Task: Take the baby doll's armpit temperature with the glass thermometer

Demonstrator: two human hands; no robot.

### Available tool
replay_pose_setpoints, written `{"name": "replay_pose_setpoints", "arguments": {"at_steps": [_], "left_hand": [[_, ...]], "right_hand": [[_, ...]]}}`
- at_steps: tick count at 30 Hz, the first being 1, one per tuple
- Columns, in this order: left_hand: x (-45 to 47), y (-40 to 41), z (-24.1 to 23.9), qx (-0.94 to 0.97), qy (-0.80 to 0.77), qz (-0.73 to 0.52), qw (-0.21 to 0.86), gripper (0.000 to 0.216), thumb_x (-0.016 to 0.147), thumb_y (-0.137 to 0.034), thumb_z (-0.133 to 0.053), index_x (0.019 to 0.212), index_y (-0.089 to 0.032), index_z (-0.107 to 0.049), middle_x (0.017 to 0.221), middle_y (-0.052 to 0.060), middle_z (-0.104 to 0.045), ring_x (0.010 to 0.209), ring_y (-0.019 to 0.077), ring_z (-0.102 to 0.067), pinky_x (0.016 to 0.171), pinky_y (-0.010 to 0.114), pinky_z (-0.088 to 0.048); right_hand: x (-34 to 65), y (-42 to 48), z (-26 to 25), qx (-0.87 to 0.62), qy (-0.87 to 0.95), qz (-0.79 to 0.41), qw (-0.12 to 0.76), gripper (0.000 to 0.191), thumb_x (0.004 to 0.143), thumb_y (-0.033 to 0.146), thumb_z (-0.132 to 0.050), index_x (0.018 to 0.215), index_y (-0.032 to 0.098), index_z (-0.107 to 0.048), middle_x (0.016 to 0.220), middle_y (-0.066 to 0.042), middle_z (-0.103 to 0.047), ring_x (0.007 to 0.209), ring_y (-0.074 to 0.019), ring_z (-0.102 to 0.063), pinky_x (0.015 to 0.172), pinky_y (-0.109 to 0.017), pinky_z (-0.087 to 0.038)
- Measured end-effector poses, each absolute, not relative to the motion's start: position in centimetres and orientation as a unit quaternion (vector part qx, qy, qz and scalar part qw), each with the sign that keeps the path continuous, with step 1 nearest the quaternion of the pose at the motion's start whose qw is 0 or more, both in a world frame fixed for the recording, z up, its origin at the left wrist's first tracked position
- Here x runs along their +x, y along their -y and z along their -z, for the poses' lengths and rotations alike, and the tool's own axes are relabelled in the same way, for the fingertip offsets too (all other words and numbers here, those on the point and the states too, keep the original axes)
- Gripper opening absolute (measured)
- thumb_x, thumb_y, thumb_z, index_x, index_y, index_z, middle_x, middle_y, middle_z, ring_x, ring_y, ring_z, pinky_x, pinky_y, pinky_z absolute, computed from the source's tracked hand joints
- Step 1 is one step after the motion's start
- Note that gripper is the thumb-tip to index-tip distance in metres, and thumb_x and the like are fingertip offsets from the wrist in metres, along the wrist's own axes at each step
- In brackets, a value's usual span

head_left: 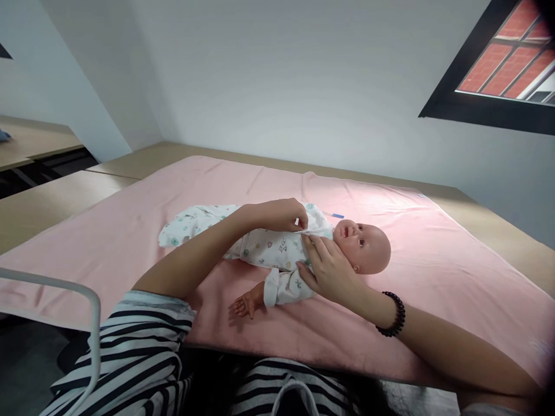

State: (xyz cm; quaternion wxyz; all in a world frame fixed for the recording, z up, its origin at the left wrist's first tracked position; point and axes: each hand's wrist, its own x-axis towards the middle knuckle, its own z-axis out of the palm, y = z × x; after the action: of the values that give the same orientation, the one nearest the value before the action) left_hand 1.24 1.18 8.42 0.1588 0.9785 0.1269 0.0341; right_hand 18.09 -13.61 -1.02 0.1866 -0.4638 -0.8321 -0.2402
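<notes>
A baby doll (364, 245) lies on its back on a pink blanket (416, 254), head to the right. It wears a white printed onesie (269, 248). My left hand (284, 214) is closed in a pinch on the onesie's fabric at the doll's chest, near the collar. My right hand (329, 268) rests on the doll's shoulder and chest, fingers pressed on the fabric beside the collar. A black bead bracelet (392, 315) sits on my right wrist. The doll's bare arm (247, 301) sticks out toward me.
A thin blue and white stick, maybe a thermometer (335, 215), lies on the blanket behind the doll. The blanket covers a wooden table (489, 222) against a grey wall. A white tube rail (65, 289) stands at lower left. Another table (30, 138) is far left.
</notes>
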Motion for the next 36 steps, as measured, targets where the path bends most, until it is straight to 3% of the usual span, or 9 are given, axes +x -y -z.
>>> {"name": "replay_pose_setpoints", "arguments": {"at_steps": [6, 11, 15, 19, 22, 30, 36], "left_hand": [[0.8, -2.2, -8.4, 0.975, -0.096, -0.039, 0.195, 0.022, 0.09, -0.025, -0.056, 0.09, -0.021, -0.078, 0.087, 0.001, -0.075, 0.075, 0.0134, -0.06, 0.068, 0.025, -0.04], [0.6, -3.0, -8.1, 0.97, -0.096, -0.021, 0.221, 0.026, 0.09, -0.024, -0.055, 0.102, -0.023, -0.078, 0.096, 0.0, -0.075, 0.08, 0.0131, -0.062, 0.071, 0.024, -0.042], [0.5, -3.2, -8.0, 0.967, -0.097, -0.024, 0.235, 0.024, 0.09, -0.023, -0.056, 0.102, -0.022, -0.077, 0.101, 0.001, -0.075, 0.085, 0.0135, -0.063, 0.073, 0.023, -0.043], [0.3, -3.1, -8.3, 0.962, -0.109, -0.014, 0.252, 0.029, 0.095, -0.038, -0.053, 0.092, -0.02, -0.075, 0.093, 0.002, -0.074, 0.081, 0.0137, -0.062, 0.075, 0.025, -0.044], [0.4, -2.9, -8.2, 0.962, -0.11, -0.01, 0.25, 0.031, 0.093, -0.045, -0.057, 0.096, -0.021, -0.076, 0.094, 0.002, -0.074, 0.081, 0.014, -0.062, 0.075, 0.025, -0.043], [1.1, -2.8, -7.6, 0.976, -0.085, -0.036, 0.199, 0.018, 0.086, -0.024, -0.056, 0.087, -0.018, -0.074, 0.081, 0.001, -0.071, 0.072, 0.0131, -0.058, 0.069, 0.026, -0.039], [1.3, -3.7, -6.9, 0.96, -0.069, -0.065, 0.262, 0.009, 0.08, -0.018, -0.063, 0.083, -0.017, -0.071, 0.078, 0.0, -0.067, 0.074, 0.0124, -0.058, 0.072, 0.025, -0.043]], "right_hand": [[18.1, 13.6, 1.2, -0.477, 0.831, 0.219, 0.184, 0.059, 0.102, 0.037, -0.044, 0.142, -0.005, -0.049, 0.129, -0.025, -0.058, 0.112, -0.0326, -0.053, 0.096, -0.048, -0.053], [18.2, 13.6, 1.5, -0.478, 0.828, 0.232, 0.179, 0.059, 0.101, 0.037, -0.045, 0.142, -0.006, -0.05, 0.146, -0.028, -0.046, 0.125, -0.0353, -0.048, 0.108, -0.049, -0.047], [18.1, 13.7, 1.4, -0.487, 0.829, 0.219, 0.165, 0.06, 0.103, 0.037, -0.042, 0.144, -0.006, -0.048, 0.15, -0.028, -0.043, 0.128, -0.0353, -0.048, 0.109, -0.048, -0.047], [17.9, 13.9, 1.0, -0.496, 0.832, 0.197, 0.153, 0.06, 0.103, 0.035, -0.04, 0.146, -0.006, -0.045, 0.151, -0.029, -0.042, 0.131, -0.0365, -0.047, 0.11, -0.05, -0.045], [17.9, 14.0, 1.0, -0.494, 0.834, 0.191, 0.154, 0.061, 0.103, 0.035, -0.041, 0.148, -0.007, -0.042, 0.15, -0.031, -0.042, 0.13, -0.0375, -0.048, 0.109, -0.051, -0.045], [17.9, 14.0, 1.1, -0.501, 0.828, 0.208, 0.142, 0.062, 0.104, 0.036, -0.039, 0.149, -0.006, -0.042, 0.152, -0.03, -0.04, 0.129, -0.0379, -0.048, 0.109, -0.051, -0.045], [17.6, 13.9, 1.3, -0.493, 0.822, 0.227, 0.175, 0.058, 0.101, 0.034, -0.046, 0.143, -0.006, -0.05, 0.145, -0.03, -0.048, 0.128, -0.0383, -0.052, 0.105, -0.053, -0.049]]}}
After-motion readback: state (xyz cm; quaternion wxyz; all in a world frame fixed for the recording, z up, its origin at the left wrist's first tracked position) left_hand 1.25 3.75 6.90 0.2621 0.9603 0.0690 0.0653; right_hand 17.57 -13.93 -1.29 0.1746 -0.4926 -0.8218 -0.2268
